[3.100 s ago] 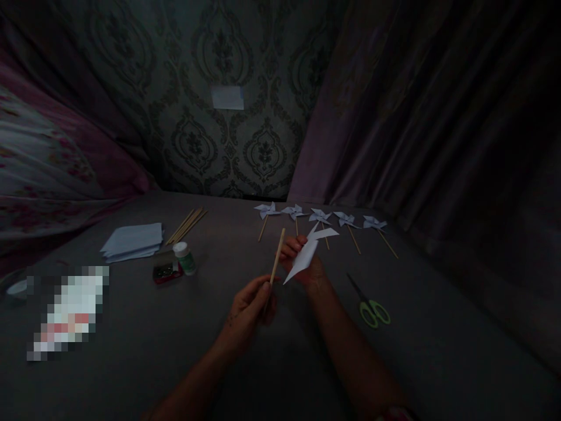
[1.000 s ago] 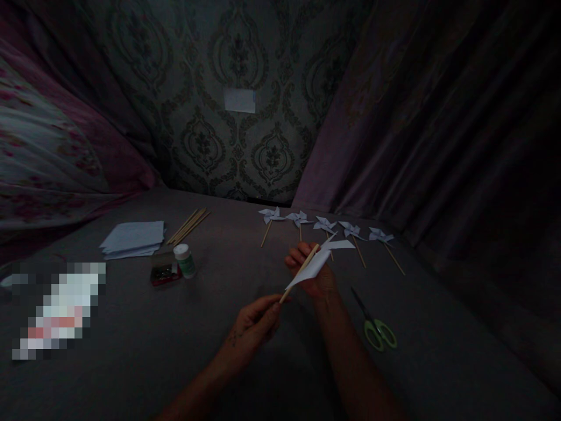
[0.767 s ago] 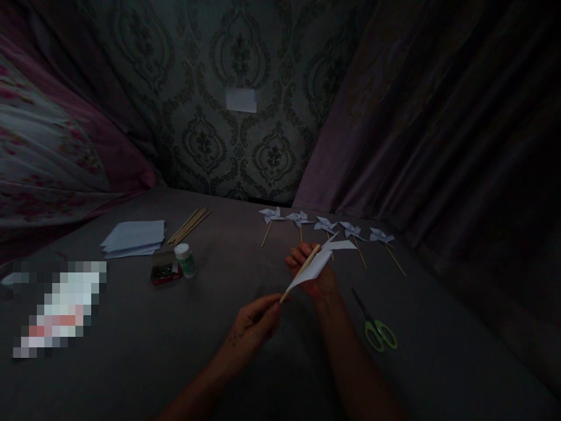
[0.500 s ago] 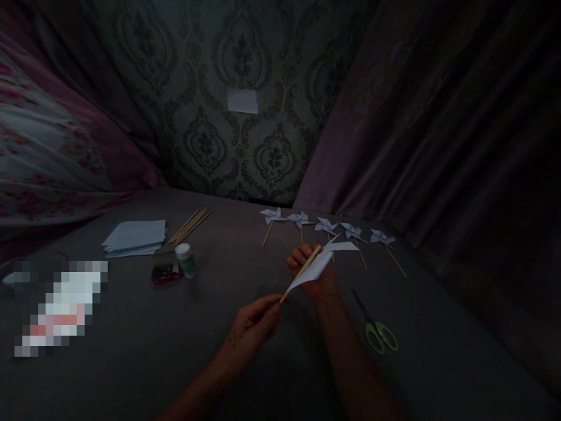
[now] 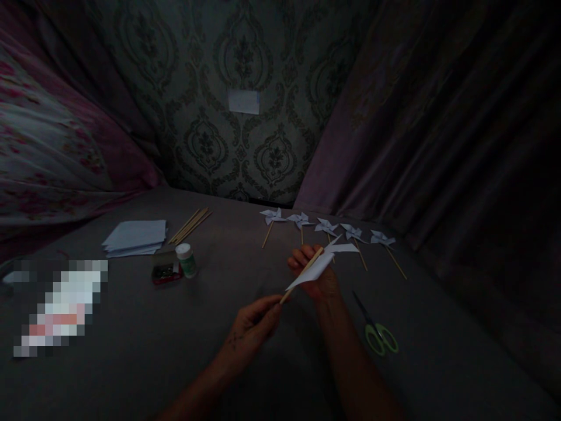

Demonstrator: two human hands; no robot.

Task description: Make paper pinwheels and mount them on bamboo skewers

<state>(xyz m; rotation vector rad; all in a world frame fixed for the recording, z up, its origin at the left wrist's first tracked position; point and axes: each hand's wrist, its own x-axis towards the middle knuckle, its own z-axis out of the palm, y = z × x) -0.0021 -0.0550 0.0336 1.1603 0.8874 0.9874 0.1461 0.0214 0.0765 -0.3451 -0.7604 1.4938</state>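
Observation:
My left hand (image 5: 258,320) is closed on the lower end of a thin wooden stick (image 5: 287,294), pinched between thumb and fingers. The stick slants up to the right, over a white paper pinwheel (image 5: 312,272) with folded, pointed blades. Behind that paper my right hand (image 5: 322,283) supports the pinwheel, its fingers curled near the stick's top end; part of its grip is hidden by the paper. A pair of scissors (image 5: 376,334) with green handles lies right of my right forearm.
Several finished paper pinwheels on sticks (image 5: 326,226) lie in a row at the back. Left of my hands are a stack of white paper (image 5: 135,237), loose wooden sticks (image 5: 190,225), a white-capped green bottle (image 5: 187,261) and a small red box (image 5: 166,273). A blurred-out patch covers something at far left.
Hardly anything differs. The stick and paper pinwheel have shifted very slightly in my hands, and both hands keep their hold.

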